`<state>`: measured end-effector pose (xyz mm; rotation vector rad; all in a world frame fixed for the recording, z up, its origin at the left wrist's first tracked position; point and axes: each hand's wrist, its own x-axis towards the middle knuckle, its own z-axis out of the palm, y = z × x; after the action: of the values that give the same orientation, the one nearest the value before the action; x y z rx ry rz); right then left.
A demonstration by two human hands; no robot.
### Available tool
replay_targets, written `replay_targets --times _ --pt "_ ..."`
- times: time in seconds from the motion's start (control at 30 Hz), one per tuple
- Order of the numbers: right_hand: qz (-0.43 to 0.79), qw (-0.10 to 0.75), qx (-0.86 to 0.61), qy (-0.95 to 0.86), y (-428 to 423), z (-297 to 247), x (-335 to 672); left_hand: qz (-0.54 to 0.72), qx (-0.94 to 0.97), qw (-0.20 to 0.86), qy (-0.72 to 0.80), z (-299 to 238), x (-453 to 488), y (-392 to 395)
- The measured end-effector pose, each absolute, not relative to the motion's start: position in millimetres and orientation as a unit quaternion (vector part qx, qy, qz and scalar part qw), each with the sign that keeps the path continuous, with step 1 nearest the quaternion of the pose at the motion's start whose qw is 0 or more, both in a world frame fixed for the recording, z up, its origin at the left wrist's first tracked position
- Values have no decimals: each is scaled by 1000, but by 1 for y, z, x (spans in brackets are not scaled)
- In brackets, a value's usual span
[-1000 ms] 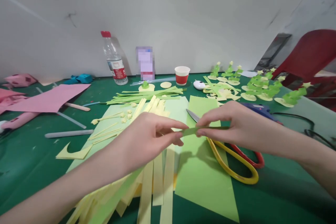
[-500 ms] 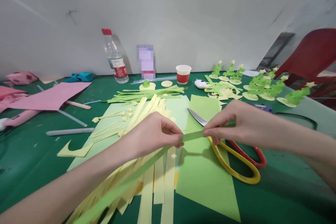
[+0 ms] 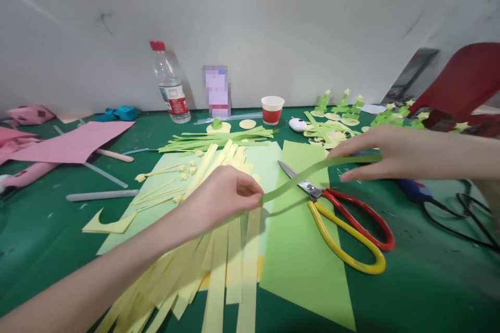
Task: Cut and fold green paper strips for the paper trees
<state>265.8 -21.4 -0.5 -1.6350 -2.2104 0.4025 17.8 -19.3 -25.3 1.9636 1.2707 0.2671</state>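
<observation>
My left hand (image 3: 226,195) is closed in a pinch on a narrow green paper strip (image 3: 291,183), above a fan of pale yellow paper strips (image 3: 216,270). From that pinch the strip curves up to the right. Its far end lies between the parted thumb and fingers of my right hand (image 3: 398,153), which is open and does not grip it. Below the strip, scissors (image 3: 314,192) with one red and one yellow handle rest partly on a green paper sheet (image 3: 304,260). Small folded yellow paper stars (image 3: 182,169) lie left of my left hand.
Behind are a water bottle (image 3: 172,91), a phone-like blurred panel (image 3: 217,91), a paper cup (image 3: 272,111) and cut green strips (image 3: 219,140). Star-topped green paper pieces (image 3: 347,109) stand at right, near a dark cable (image 3: 445,210). Pink paper (image 3: 74,143) lies left.
My right hand has let go of its pinch, opened and moved up and right. The strip now extends farther right from my left hand, and its long tail at lower left has gone from view.
</observation>
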Motion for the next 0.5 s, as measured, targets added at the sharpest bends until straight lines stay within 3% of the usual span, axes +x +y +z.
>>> replay_targets --times 0.07,0.17,0.5 --pt "138 77 -508 -847 -25 -7 256 114 799 344 480 -27 20 -26" --pt "116 41 -441 -889 -36 -20 231 121 834 302 446 -30 24 -37" --pt "147 101 -454 -873 -47 -24 201 98 816 339 457 -23 19 -26"
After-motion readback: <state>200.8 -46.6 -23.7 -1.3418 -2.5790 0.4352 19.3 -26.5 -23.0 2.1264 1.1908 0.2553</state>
